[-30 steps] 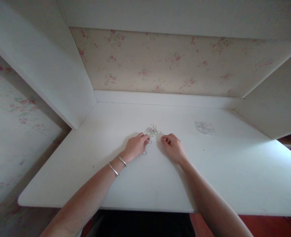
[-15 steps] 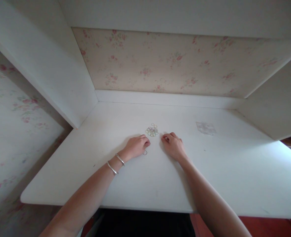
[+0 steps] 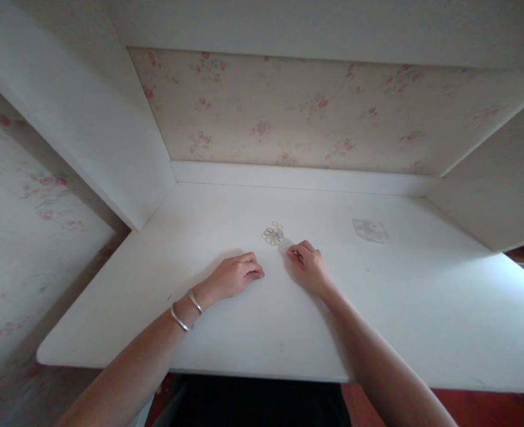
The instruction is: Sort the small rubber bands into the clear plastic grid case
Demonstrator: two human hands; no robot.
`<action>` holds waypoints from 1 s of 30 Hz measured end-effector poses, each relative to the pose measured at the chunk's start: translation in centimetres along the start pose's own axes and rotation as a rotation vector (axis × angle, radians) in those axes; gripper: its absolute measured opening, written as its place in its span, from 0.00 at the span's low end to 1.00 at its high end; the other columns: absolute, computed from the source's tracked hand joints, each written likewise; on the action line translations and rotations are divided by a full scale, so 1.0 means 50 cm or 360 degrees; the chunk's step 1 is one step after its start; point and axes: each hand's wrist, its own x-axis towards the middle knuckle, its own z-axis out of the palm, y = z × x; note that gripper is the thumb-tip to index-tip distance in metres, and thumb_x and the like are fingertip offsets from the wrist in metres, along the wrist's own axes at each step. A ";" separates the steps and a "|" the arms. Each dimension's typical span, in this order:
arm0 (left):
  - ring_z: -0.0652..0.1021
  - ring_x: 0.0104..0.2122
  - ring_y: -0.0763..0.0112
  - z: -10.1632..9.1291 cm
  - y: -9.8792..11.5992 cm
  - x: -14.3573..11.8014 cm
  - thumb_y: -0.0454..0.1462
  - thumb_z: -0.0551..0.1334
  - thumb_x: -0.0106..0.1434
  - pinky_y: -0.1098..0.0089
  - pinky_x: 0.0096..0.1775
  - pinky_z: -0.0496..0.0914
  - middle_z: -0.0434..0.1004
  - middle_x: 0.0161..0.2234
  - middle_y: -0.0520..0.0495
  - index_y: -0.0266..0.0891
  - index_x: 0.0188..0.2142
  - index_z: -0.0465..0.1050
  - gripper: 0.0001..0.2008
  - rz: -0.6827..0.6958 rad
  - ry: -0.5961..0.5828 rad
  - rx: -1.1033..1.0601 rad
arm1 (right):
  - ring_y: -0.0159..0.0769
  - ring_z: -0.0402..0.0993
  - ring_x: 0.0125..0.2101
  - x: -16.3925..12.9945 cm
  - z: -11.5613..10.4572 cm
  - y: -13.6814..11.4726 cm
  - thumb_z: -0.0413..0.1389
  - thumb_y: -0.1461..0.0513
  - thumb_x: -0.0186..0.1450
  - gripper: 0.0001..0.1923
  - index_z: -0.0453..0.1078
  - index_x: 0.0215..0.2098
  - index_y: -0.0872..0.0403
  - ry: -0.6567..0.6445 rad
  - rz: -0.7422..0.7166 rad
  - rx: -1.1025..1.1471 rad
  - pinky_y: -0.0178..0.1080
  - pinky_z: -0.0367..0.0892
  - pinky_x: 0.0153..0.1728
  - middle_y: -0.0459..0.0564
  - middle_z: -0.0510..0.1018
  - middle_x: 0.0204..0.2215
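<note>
Several small thin rings [image 3: 273, 233], pale and coloured, lie in a loose pile on the white desk [image 3: 288, 332]. Just to the near right of the pile, my right hand [image 3: 310, 268] is closed in a pinch, and a thin pale loop like one of the rings shows faintly at its fingertips. My left hand [image 3: 235, 275], with two silver bangles [image 3: 185, 313] at the wrist, rests nearer to me on the left. Its fingers are pressed together on the desktop, and whatever is under or between them is hidden.
A clear plastic bag [image 3: 371, 230] lies flat at the right of the desk. White panels [image 3: 88, 118] frame the desk at the left, right and above, with flowered wallpaper [image 3: 262, 112] behind. A small dark mark [image 3: 170, 297] is left of my left wrist.
My left hand has moved left and towards me, its fingertips now where a single loose ring lay, and that ring no longer shows. My right hand has shifted slightly left.
</note>
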 end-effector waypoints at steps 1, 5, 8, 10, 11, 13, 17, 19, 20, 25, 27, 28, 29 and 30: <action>0.74 0.35 0.73 0.002 0.000 0.001 0.41 0.54 0.67 0.73 0.39 0.66 0.72 0.36 0.50 0.42 0.37 0.76 0.12 0.0004 -0.0005 0.0032 | 0.33 0.69 0.34 -0.002 0.002 -0.005 0.48 0.58 0.68 0.11 0.71 0.37 0.52 0.0007 -0.0030 0.0053 0.37 0.57 0.37 0.49 0.73 0.34; 0.73 0.33 0.74 0.005 -0.002 0.003 0.42 0.54 0.67 0.73 0.37 0.65 0.72 0.35 0.51 0.43 0.37 0.76 0.13 -0.0004 -0.0022 0.0095 | 0.34 0.69 0.35 -0.015 0.006 -0.034 0.49 0.58 0.68 0.10 0.70 0.36 0.52 -0.0025 -0.0145 0.0138 0.38 0.58 0.38 0.49 0.73 0.33; 0.74 0.34 0.74 0.005 -0.001 0.002 0.42 0.54 0.66 0.73 0.37 0.65 0.72 0.35 0.51 0.44 0.37 0.76 0.12 -0.0030 -0.0026 0.0063 | 0.33 0.69 0.35 -0.025 0.007 -0.056 0.48 0.59 0.68 0.09 0.70 0.36 0.52 -0.0083 -0.0238 0.0170 0.37 0.57 0.38 0.48 0.72 0.33; 0.73 0.33 0.74 0.003 -0.001 0.004 0.42 0.55 0.66 0.73 0.37 0.65 0.73 0.35 0.51 0.44 0.36 0.77 0.12 -0.0065 -0.0024 -0.0003 | 0.33 0.69 0.35 -0.029 0.007 -0.067 0.48 0.60 0.68 0.09 0.70 0.36 0.52 -0.0118 -0.0284 0.0196 0.37 0.57 0.38 0.48 0.73 0.33; 0.73 0.33 0.74 0.001 -0.001 0.006 0.42 0.55 0.66 0.73 0.37 0.65 0.73 0.34 0.51 0.43 0.36 0.77 0.12 -0.0081 -0.0016 -0.0054 | 0.32 0.69 0.35 -0.030 0.008 -0.071 0.48 0.60 0.68 0.10 0.70 0.36 0.52 -0.0125 -0.0300 0.0208 0.37 0.57 0.38 0.48 0.73 0.32; 0.73 0.33 0.74 -0.003 -0.003 0.012 0.42 0.56 0.65 0.73 0.37 0.66 0.72 0.33 0.50 0.41 0.34 0.77 0.12 -0.0116 0.0026 -0.0182 | 0.32 0.68 0.34 -0.031 0.009 -0.077 0.48 0.60 0.68 0.10 0.71 0.35 0.52 -0.0123 -0.0323 0.0228 0.37 0.57 0.37 0.48 0.73 0.32; 0.72 0.31 0.73 -0.011 -0.013 0.025 0.42 0.57 0.63 0.73 0.34 0.65 0.72 0.29 0.50 0.38 0.33 0.76 0.12 -0.0258 0.0136 -0.0381 | 0.32 0.69 0.35 -0.031 0.012 -0.087 0.48 0.59 0.68 0.10 0.71 0.36 0.52 -0.0188 -0.0372 0.0242 0.37 0.57 0.39 0.48 0.73 0.33; 0.71 0.30 0.73 -0.013 -0.017 0.029 0.41 0.58 0.62 0.73 0.34 0.65 0.72 0.30 0.50 0.37 0.33 0.75 0.11 -0.0334 0.0154 -0.0454 | 0.32 0.69 0.35 -0.032 0.011 -0.094 0.48 0.59 0.68 0.11 0.71 0.37 0.51 -0.0259 -0.0400 0.0226 0.37 0.57 0.40 0.48 0.74 0.34; 0.72 0.30 0.73 -0.014 -0.018 0.030 0.41 0.58 0.62 0.73 0.34 0.65 0.73 0.30 0.50 0.37 0.33 0.75 0.11 -0.0362 0.0153 -0.0488 | 0.32 0.69 0.36 -0.033 0.011 -0.097 0.48 0.59 0.69 0.11 0.72 0.37 0.51 -0.0290 -0.0408 0.0214 0.37 0.57 0.41 0.48 0.74 0.34; 0.72 0.30 0.72 -0.012 -0.015 0.032 0.41 0.58 0.61 0.72 0.34 0.66 0.75 0.31 0.49 0.37 0.33 0.75 0.11 -0.0417 0.0136 -0.0537 | 0.32 0.70 0.37 -0.038 0.010 -0.106 0.47 0.59 0.69 0.12 0.72 0.38 0.51 -0.0366 -0.0432 0.0149 0.39 0.55 0.44 0.49 0.74 0.36; 0.72 0.30 0.72 -0.012 -0.014 0.033 0.41 0.58 0.61 0.72 0.34 0.66 0.75 0.31 0.49 0.37 0.33 0.75 0.11 -0.0418 0.0134 -0.0526 | 0.32 0.70 0.37 -0.039 0.011 -0.107 0.47 0.60 0.69 0.11 0.72 0.38 0.51 -0.0378 -0.0450 0.0121 0.38 0.55 0.44 0.49 0.75 0.36; 0.73 0.30 0.72 -0.012 -0.014 0.033 0.41 0.58 0.61 0.72 0.34 0.66 0.75 0.31 0.48 0.37 0.33 0.76 0.11 -0.0420 0.0135 -0.0524 | 0.32 0.70 0.37 -0.040 0.011 -0.107 0.47 0.60 0.69 0.11 0.72 0.39 0.51 -0.0381 -0.0458 0.0111 0.38 0.54 0.44 0.49 0.75 0.36; 0.73 0.30 0.72 -0.012 -0.014 0.033 0.41 0.58 0.61 0.72 0.34 0.66 0.75 0.31 0.48 0.37 0.33 0.75 0.11 -0.0425 0.0140 -0.0527 | 0.32 0.70 0.37 -0.040 0.012 -0.107 0.47 0.60 0.69 0.11 0.72 0.39 0.51 -0.0380 -0.0467 0.0103 0.38 0.54 0.44 0.48 0.75 0.36; 0.73 0.31 0.71 -0.011 -0.014 0.033 0.42 0.58 0.61 0.72 0.34 0.66 0.75 0.31 0.48 0.37 0.34 0.75 0.11 -0.0429 0.0142 -0.0532 | 0.32 0.70 0.37 -0.040 0.012 -0.107 0.48 0.60 0.69 0.11 0.72 0.39 0.51 -0.0382 -0.0476 0.0096 0.38 0.54 0.44 0.48 0.75 0.36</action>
